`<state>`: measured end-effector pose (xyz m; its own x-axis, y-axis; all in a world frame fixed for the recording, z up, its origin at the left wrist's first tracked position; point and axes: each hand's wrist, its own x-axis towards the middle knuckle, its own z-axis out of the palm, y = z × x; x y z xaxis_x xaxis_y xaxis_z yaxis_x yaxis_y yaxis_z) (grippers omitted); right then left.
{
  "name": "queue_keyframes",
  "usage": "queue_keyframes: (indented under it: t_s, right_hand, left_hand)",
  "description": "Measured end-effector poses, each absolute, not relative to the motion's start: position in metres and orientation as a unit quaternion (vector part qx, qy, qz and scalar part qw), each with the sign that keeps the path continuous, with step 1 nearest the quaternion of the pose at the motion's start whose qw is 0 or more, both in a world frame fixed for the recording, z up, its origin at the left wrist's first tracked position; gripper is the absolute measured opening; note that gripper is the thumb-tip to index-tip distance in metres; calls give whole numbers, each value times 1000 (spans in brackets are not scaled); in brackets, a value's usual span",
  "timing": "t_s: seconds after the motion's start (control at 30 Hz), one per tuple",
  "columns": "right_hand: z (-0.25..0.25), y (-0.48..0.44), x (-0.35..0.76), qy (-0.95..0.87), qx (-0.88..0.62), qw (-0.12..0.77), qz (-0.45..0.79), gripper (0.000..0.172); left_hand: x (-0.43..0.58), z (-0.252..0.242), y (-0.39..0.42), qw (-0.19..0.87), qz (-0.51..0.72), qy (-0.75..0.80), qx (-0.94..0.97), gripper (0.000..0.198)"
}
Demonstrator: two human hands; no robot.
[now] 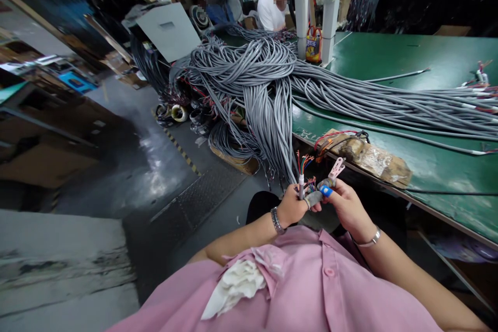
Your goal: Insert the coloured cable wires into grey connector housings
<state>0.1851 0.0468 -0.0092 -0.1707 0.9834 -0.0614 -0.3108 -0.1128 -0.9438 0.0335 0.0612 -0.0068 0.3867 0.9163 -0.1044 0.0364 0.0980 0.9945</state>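
Observation:
My left hand (292,206) is closed around a grey cable (301,187) whose stripped end points up, with thin coloured wires (304,162) fanning out of it. Facing it, my right hand (348,205) is closed on a pale pink clip-like tool (336,168) that sticks up past the fingers. Grey wrapping covers some fingertips of both hands, and a blue band (326,190) sits on my right thumb. The fingertips of the two hands nearly meet at more small coloured wires, partly hidden by the fingers.
A large heap of grey cables (245,65) spreads across the green table (397,57) and hangs over its edge. A taped wooden block (369,158) lies at the near edge. Behind a white post (300,5) sits a person (271,8) in white. A white cabinet (169,31) stands left.

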Motion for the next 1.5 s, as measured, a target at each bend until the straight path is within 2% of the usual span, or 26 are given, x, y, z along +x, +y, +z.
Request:
queue_keyframes:
  t_s: [0.13, 0.27, 0.43, 0.5, 0.6, 0.73, 0.87, 1.07, 1.17, 1.43, 1.5]
  right_hand:
    - [-22, 53, 187, -327, -450, 552, 621, 15]
    - [-31, 63, 201, -229, -428, 592, 643, 17]
    - [-25, 73, 211, -221, -361, 564, 709, 40]
    - [-20, 76, 210, -254, -339, 544, 724, 41]
    - [-19, 79, 206, -315, -366, 566, 668, 36]
    - [-26, 80, 201, -339, -424, 642, 542, 42]
    - [-26, 84, 198, -276, -369, 630, 625, 47]
    - [-23, 90, 196, -181, -300, 637, 687, 33]
    - [-25, 90, 196, -170, -286, 633, 699, 32]
    - [-23, 84, 205, -177, -260, 582, 750, 52]
    - [-21, 82, 207, -190, -260, 570, 756, 51]
  left_hand:
    - [33, -2, 57, 602, 408, 432, 533, 39]
    - [31, 0, 57, 600, 440, 447, 498, 35]
    - [35, 3, 60, 637, 449, 408, 476, 33]
    - [39, 7, 62, 647, 439, 396, 483, 33]
    - [45, 12, 63, 657, 414, 388, 496, 34]
    - [50, 13, 66, 668, 399, 391, 492, 35]
    - [52, 11, 69, 670, 393, 399, 489, 36]
    - [55, 10, 71, 656, 393, 411, 496, 37]
    - [57, 9, 72, 660, 393, 417, 486, 37]
    - [48, 11, 62, 642, 399, 415, 507, 41]
    - [45, 10, 57, 627, 401, 417, 522, 41]
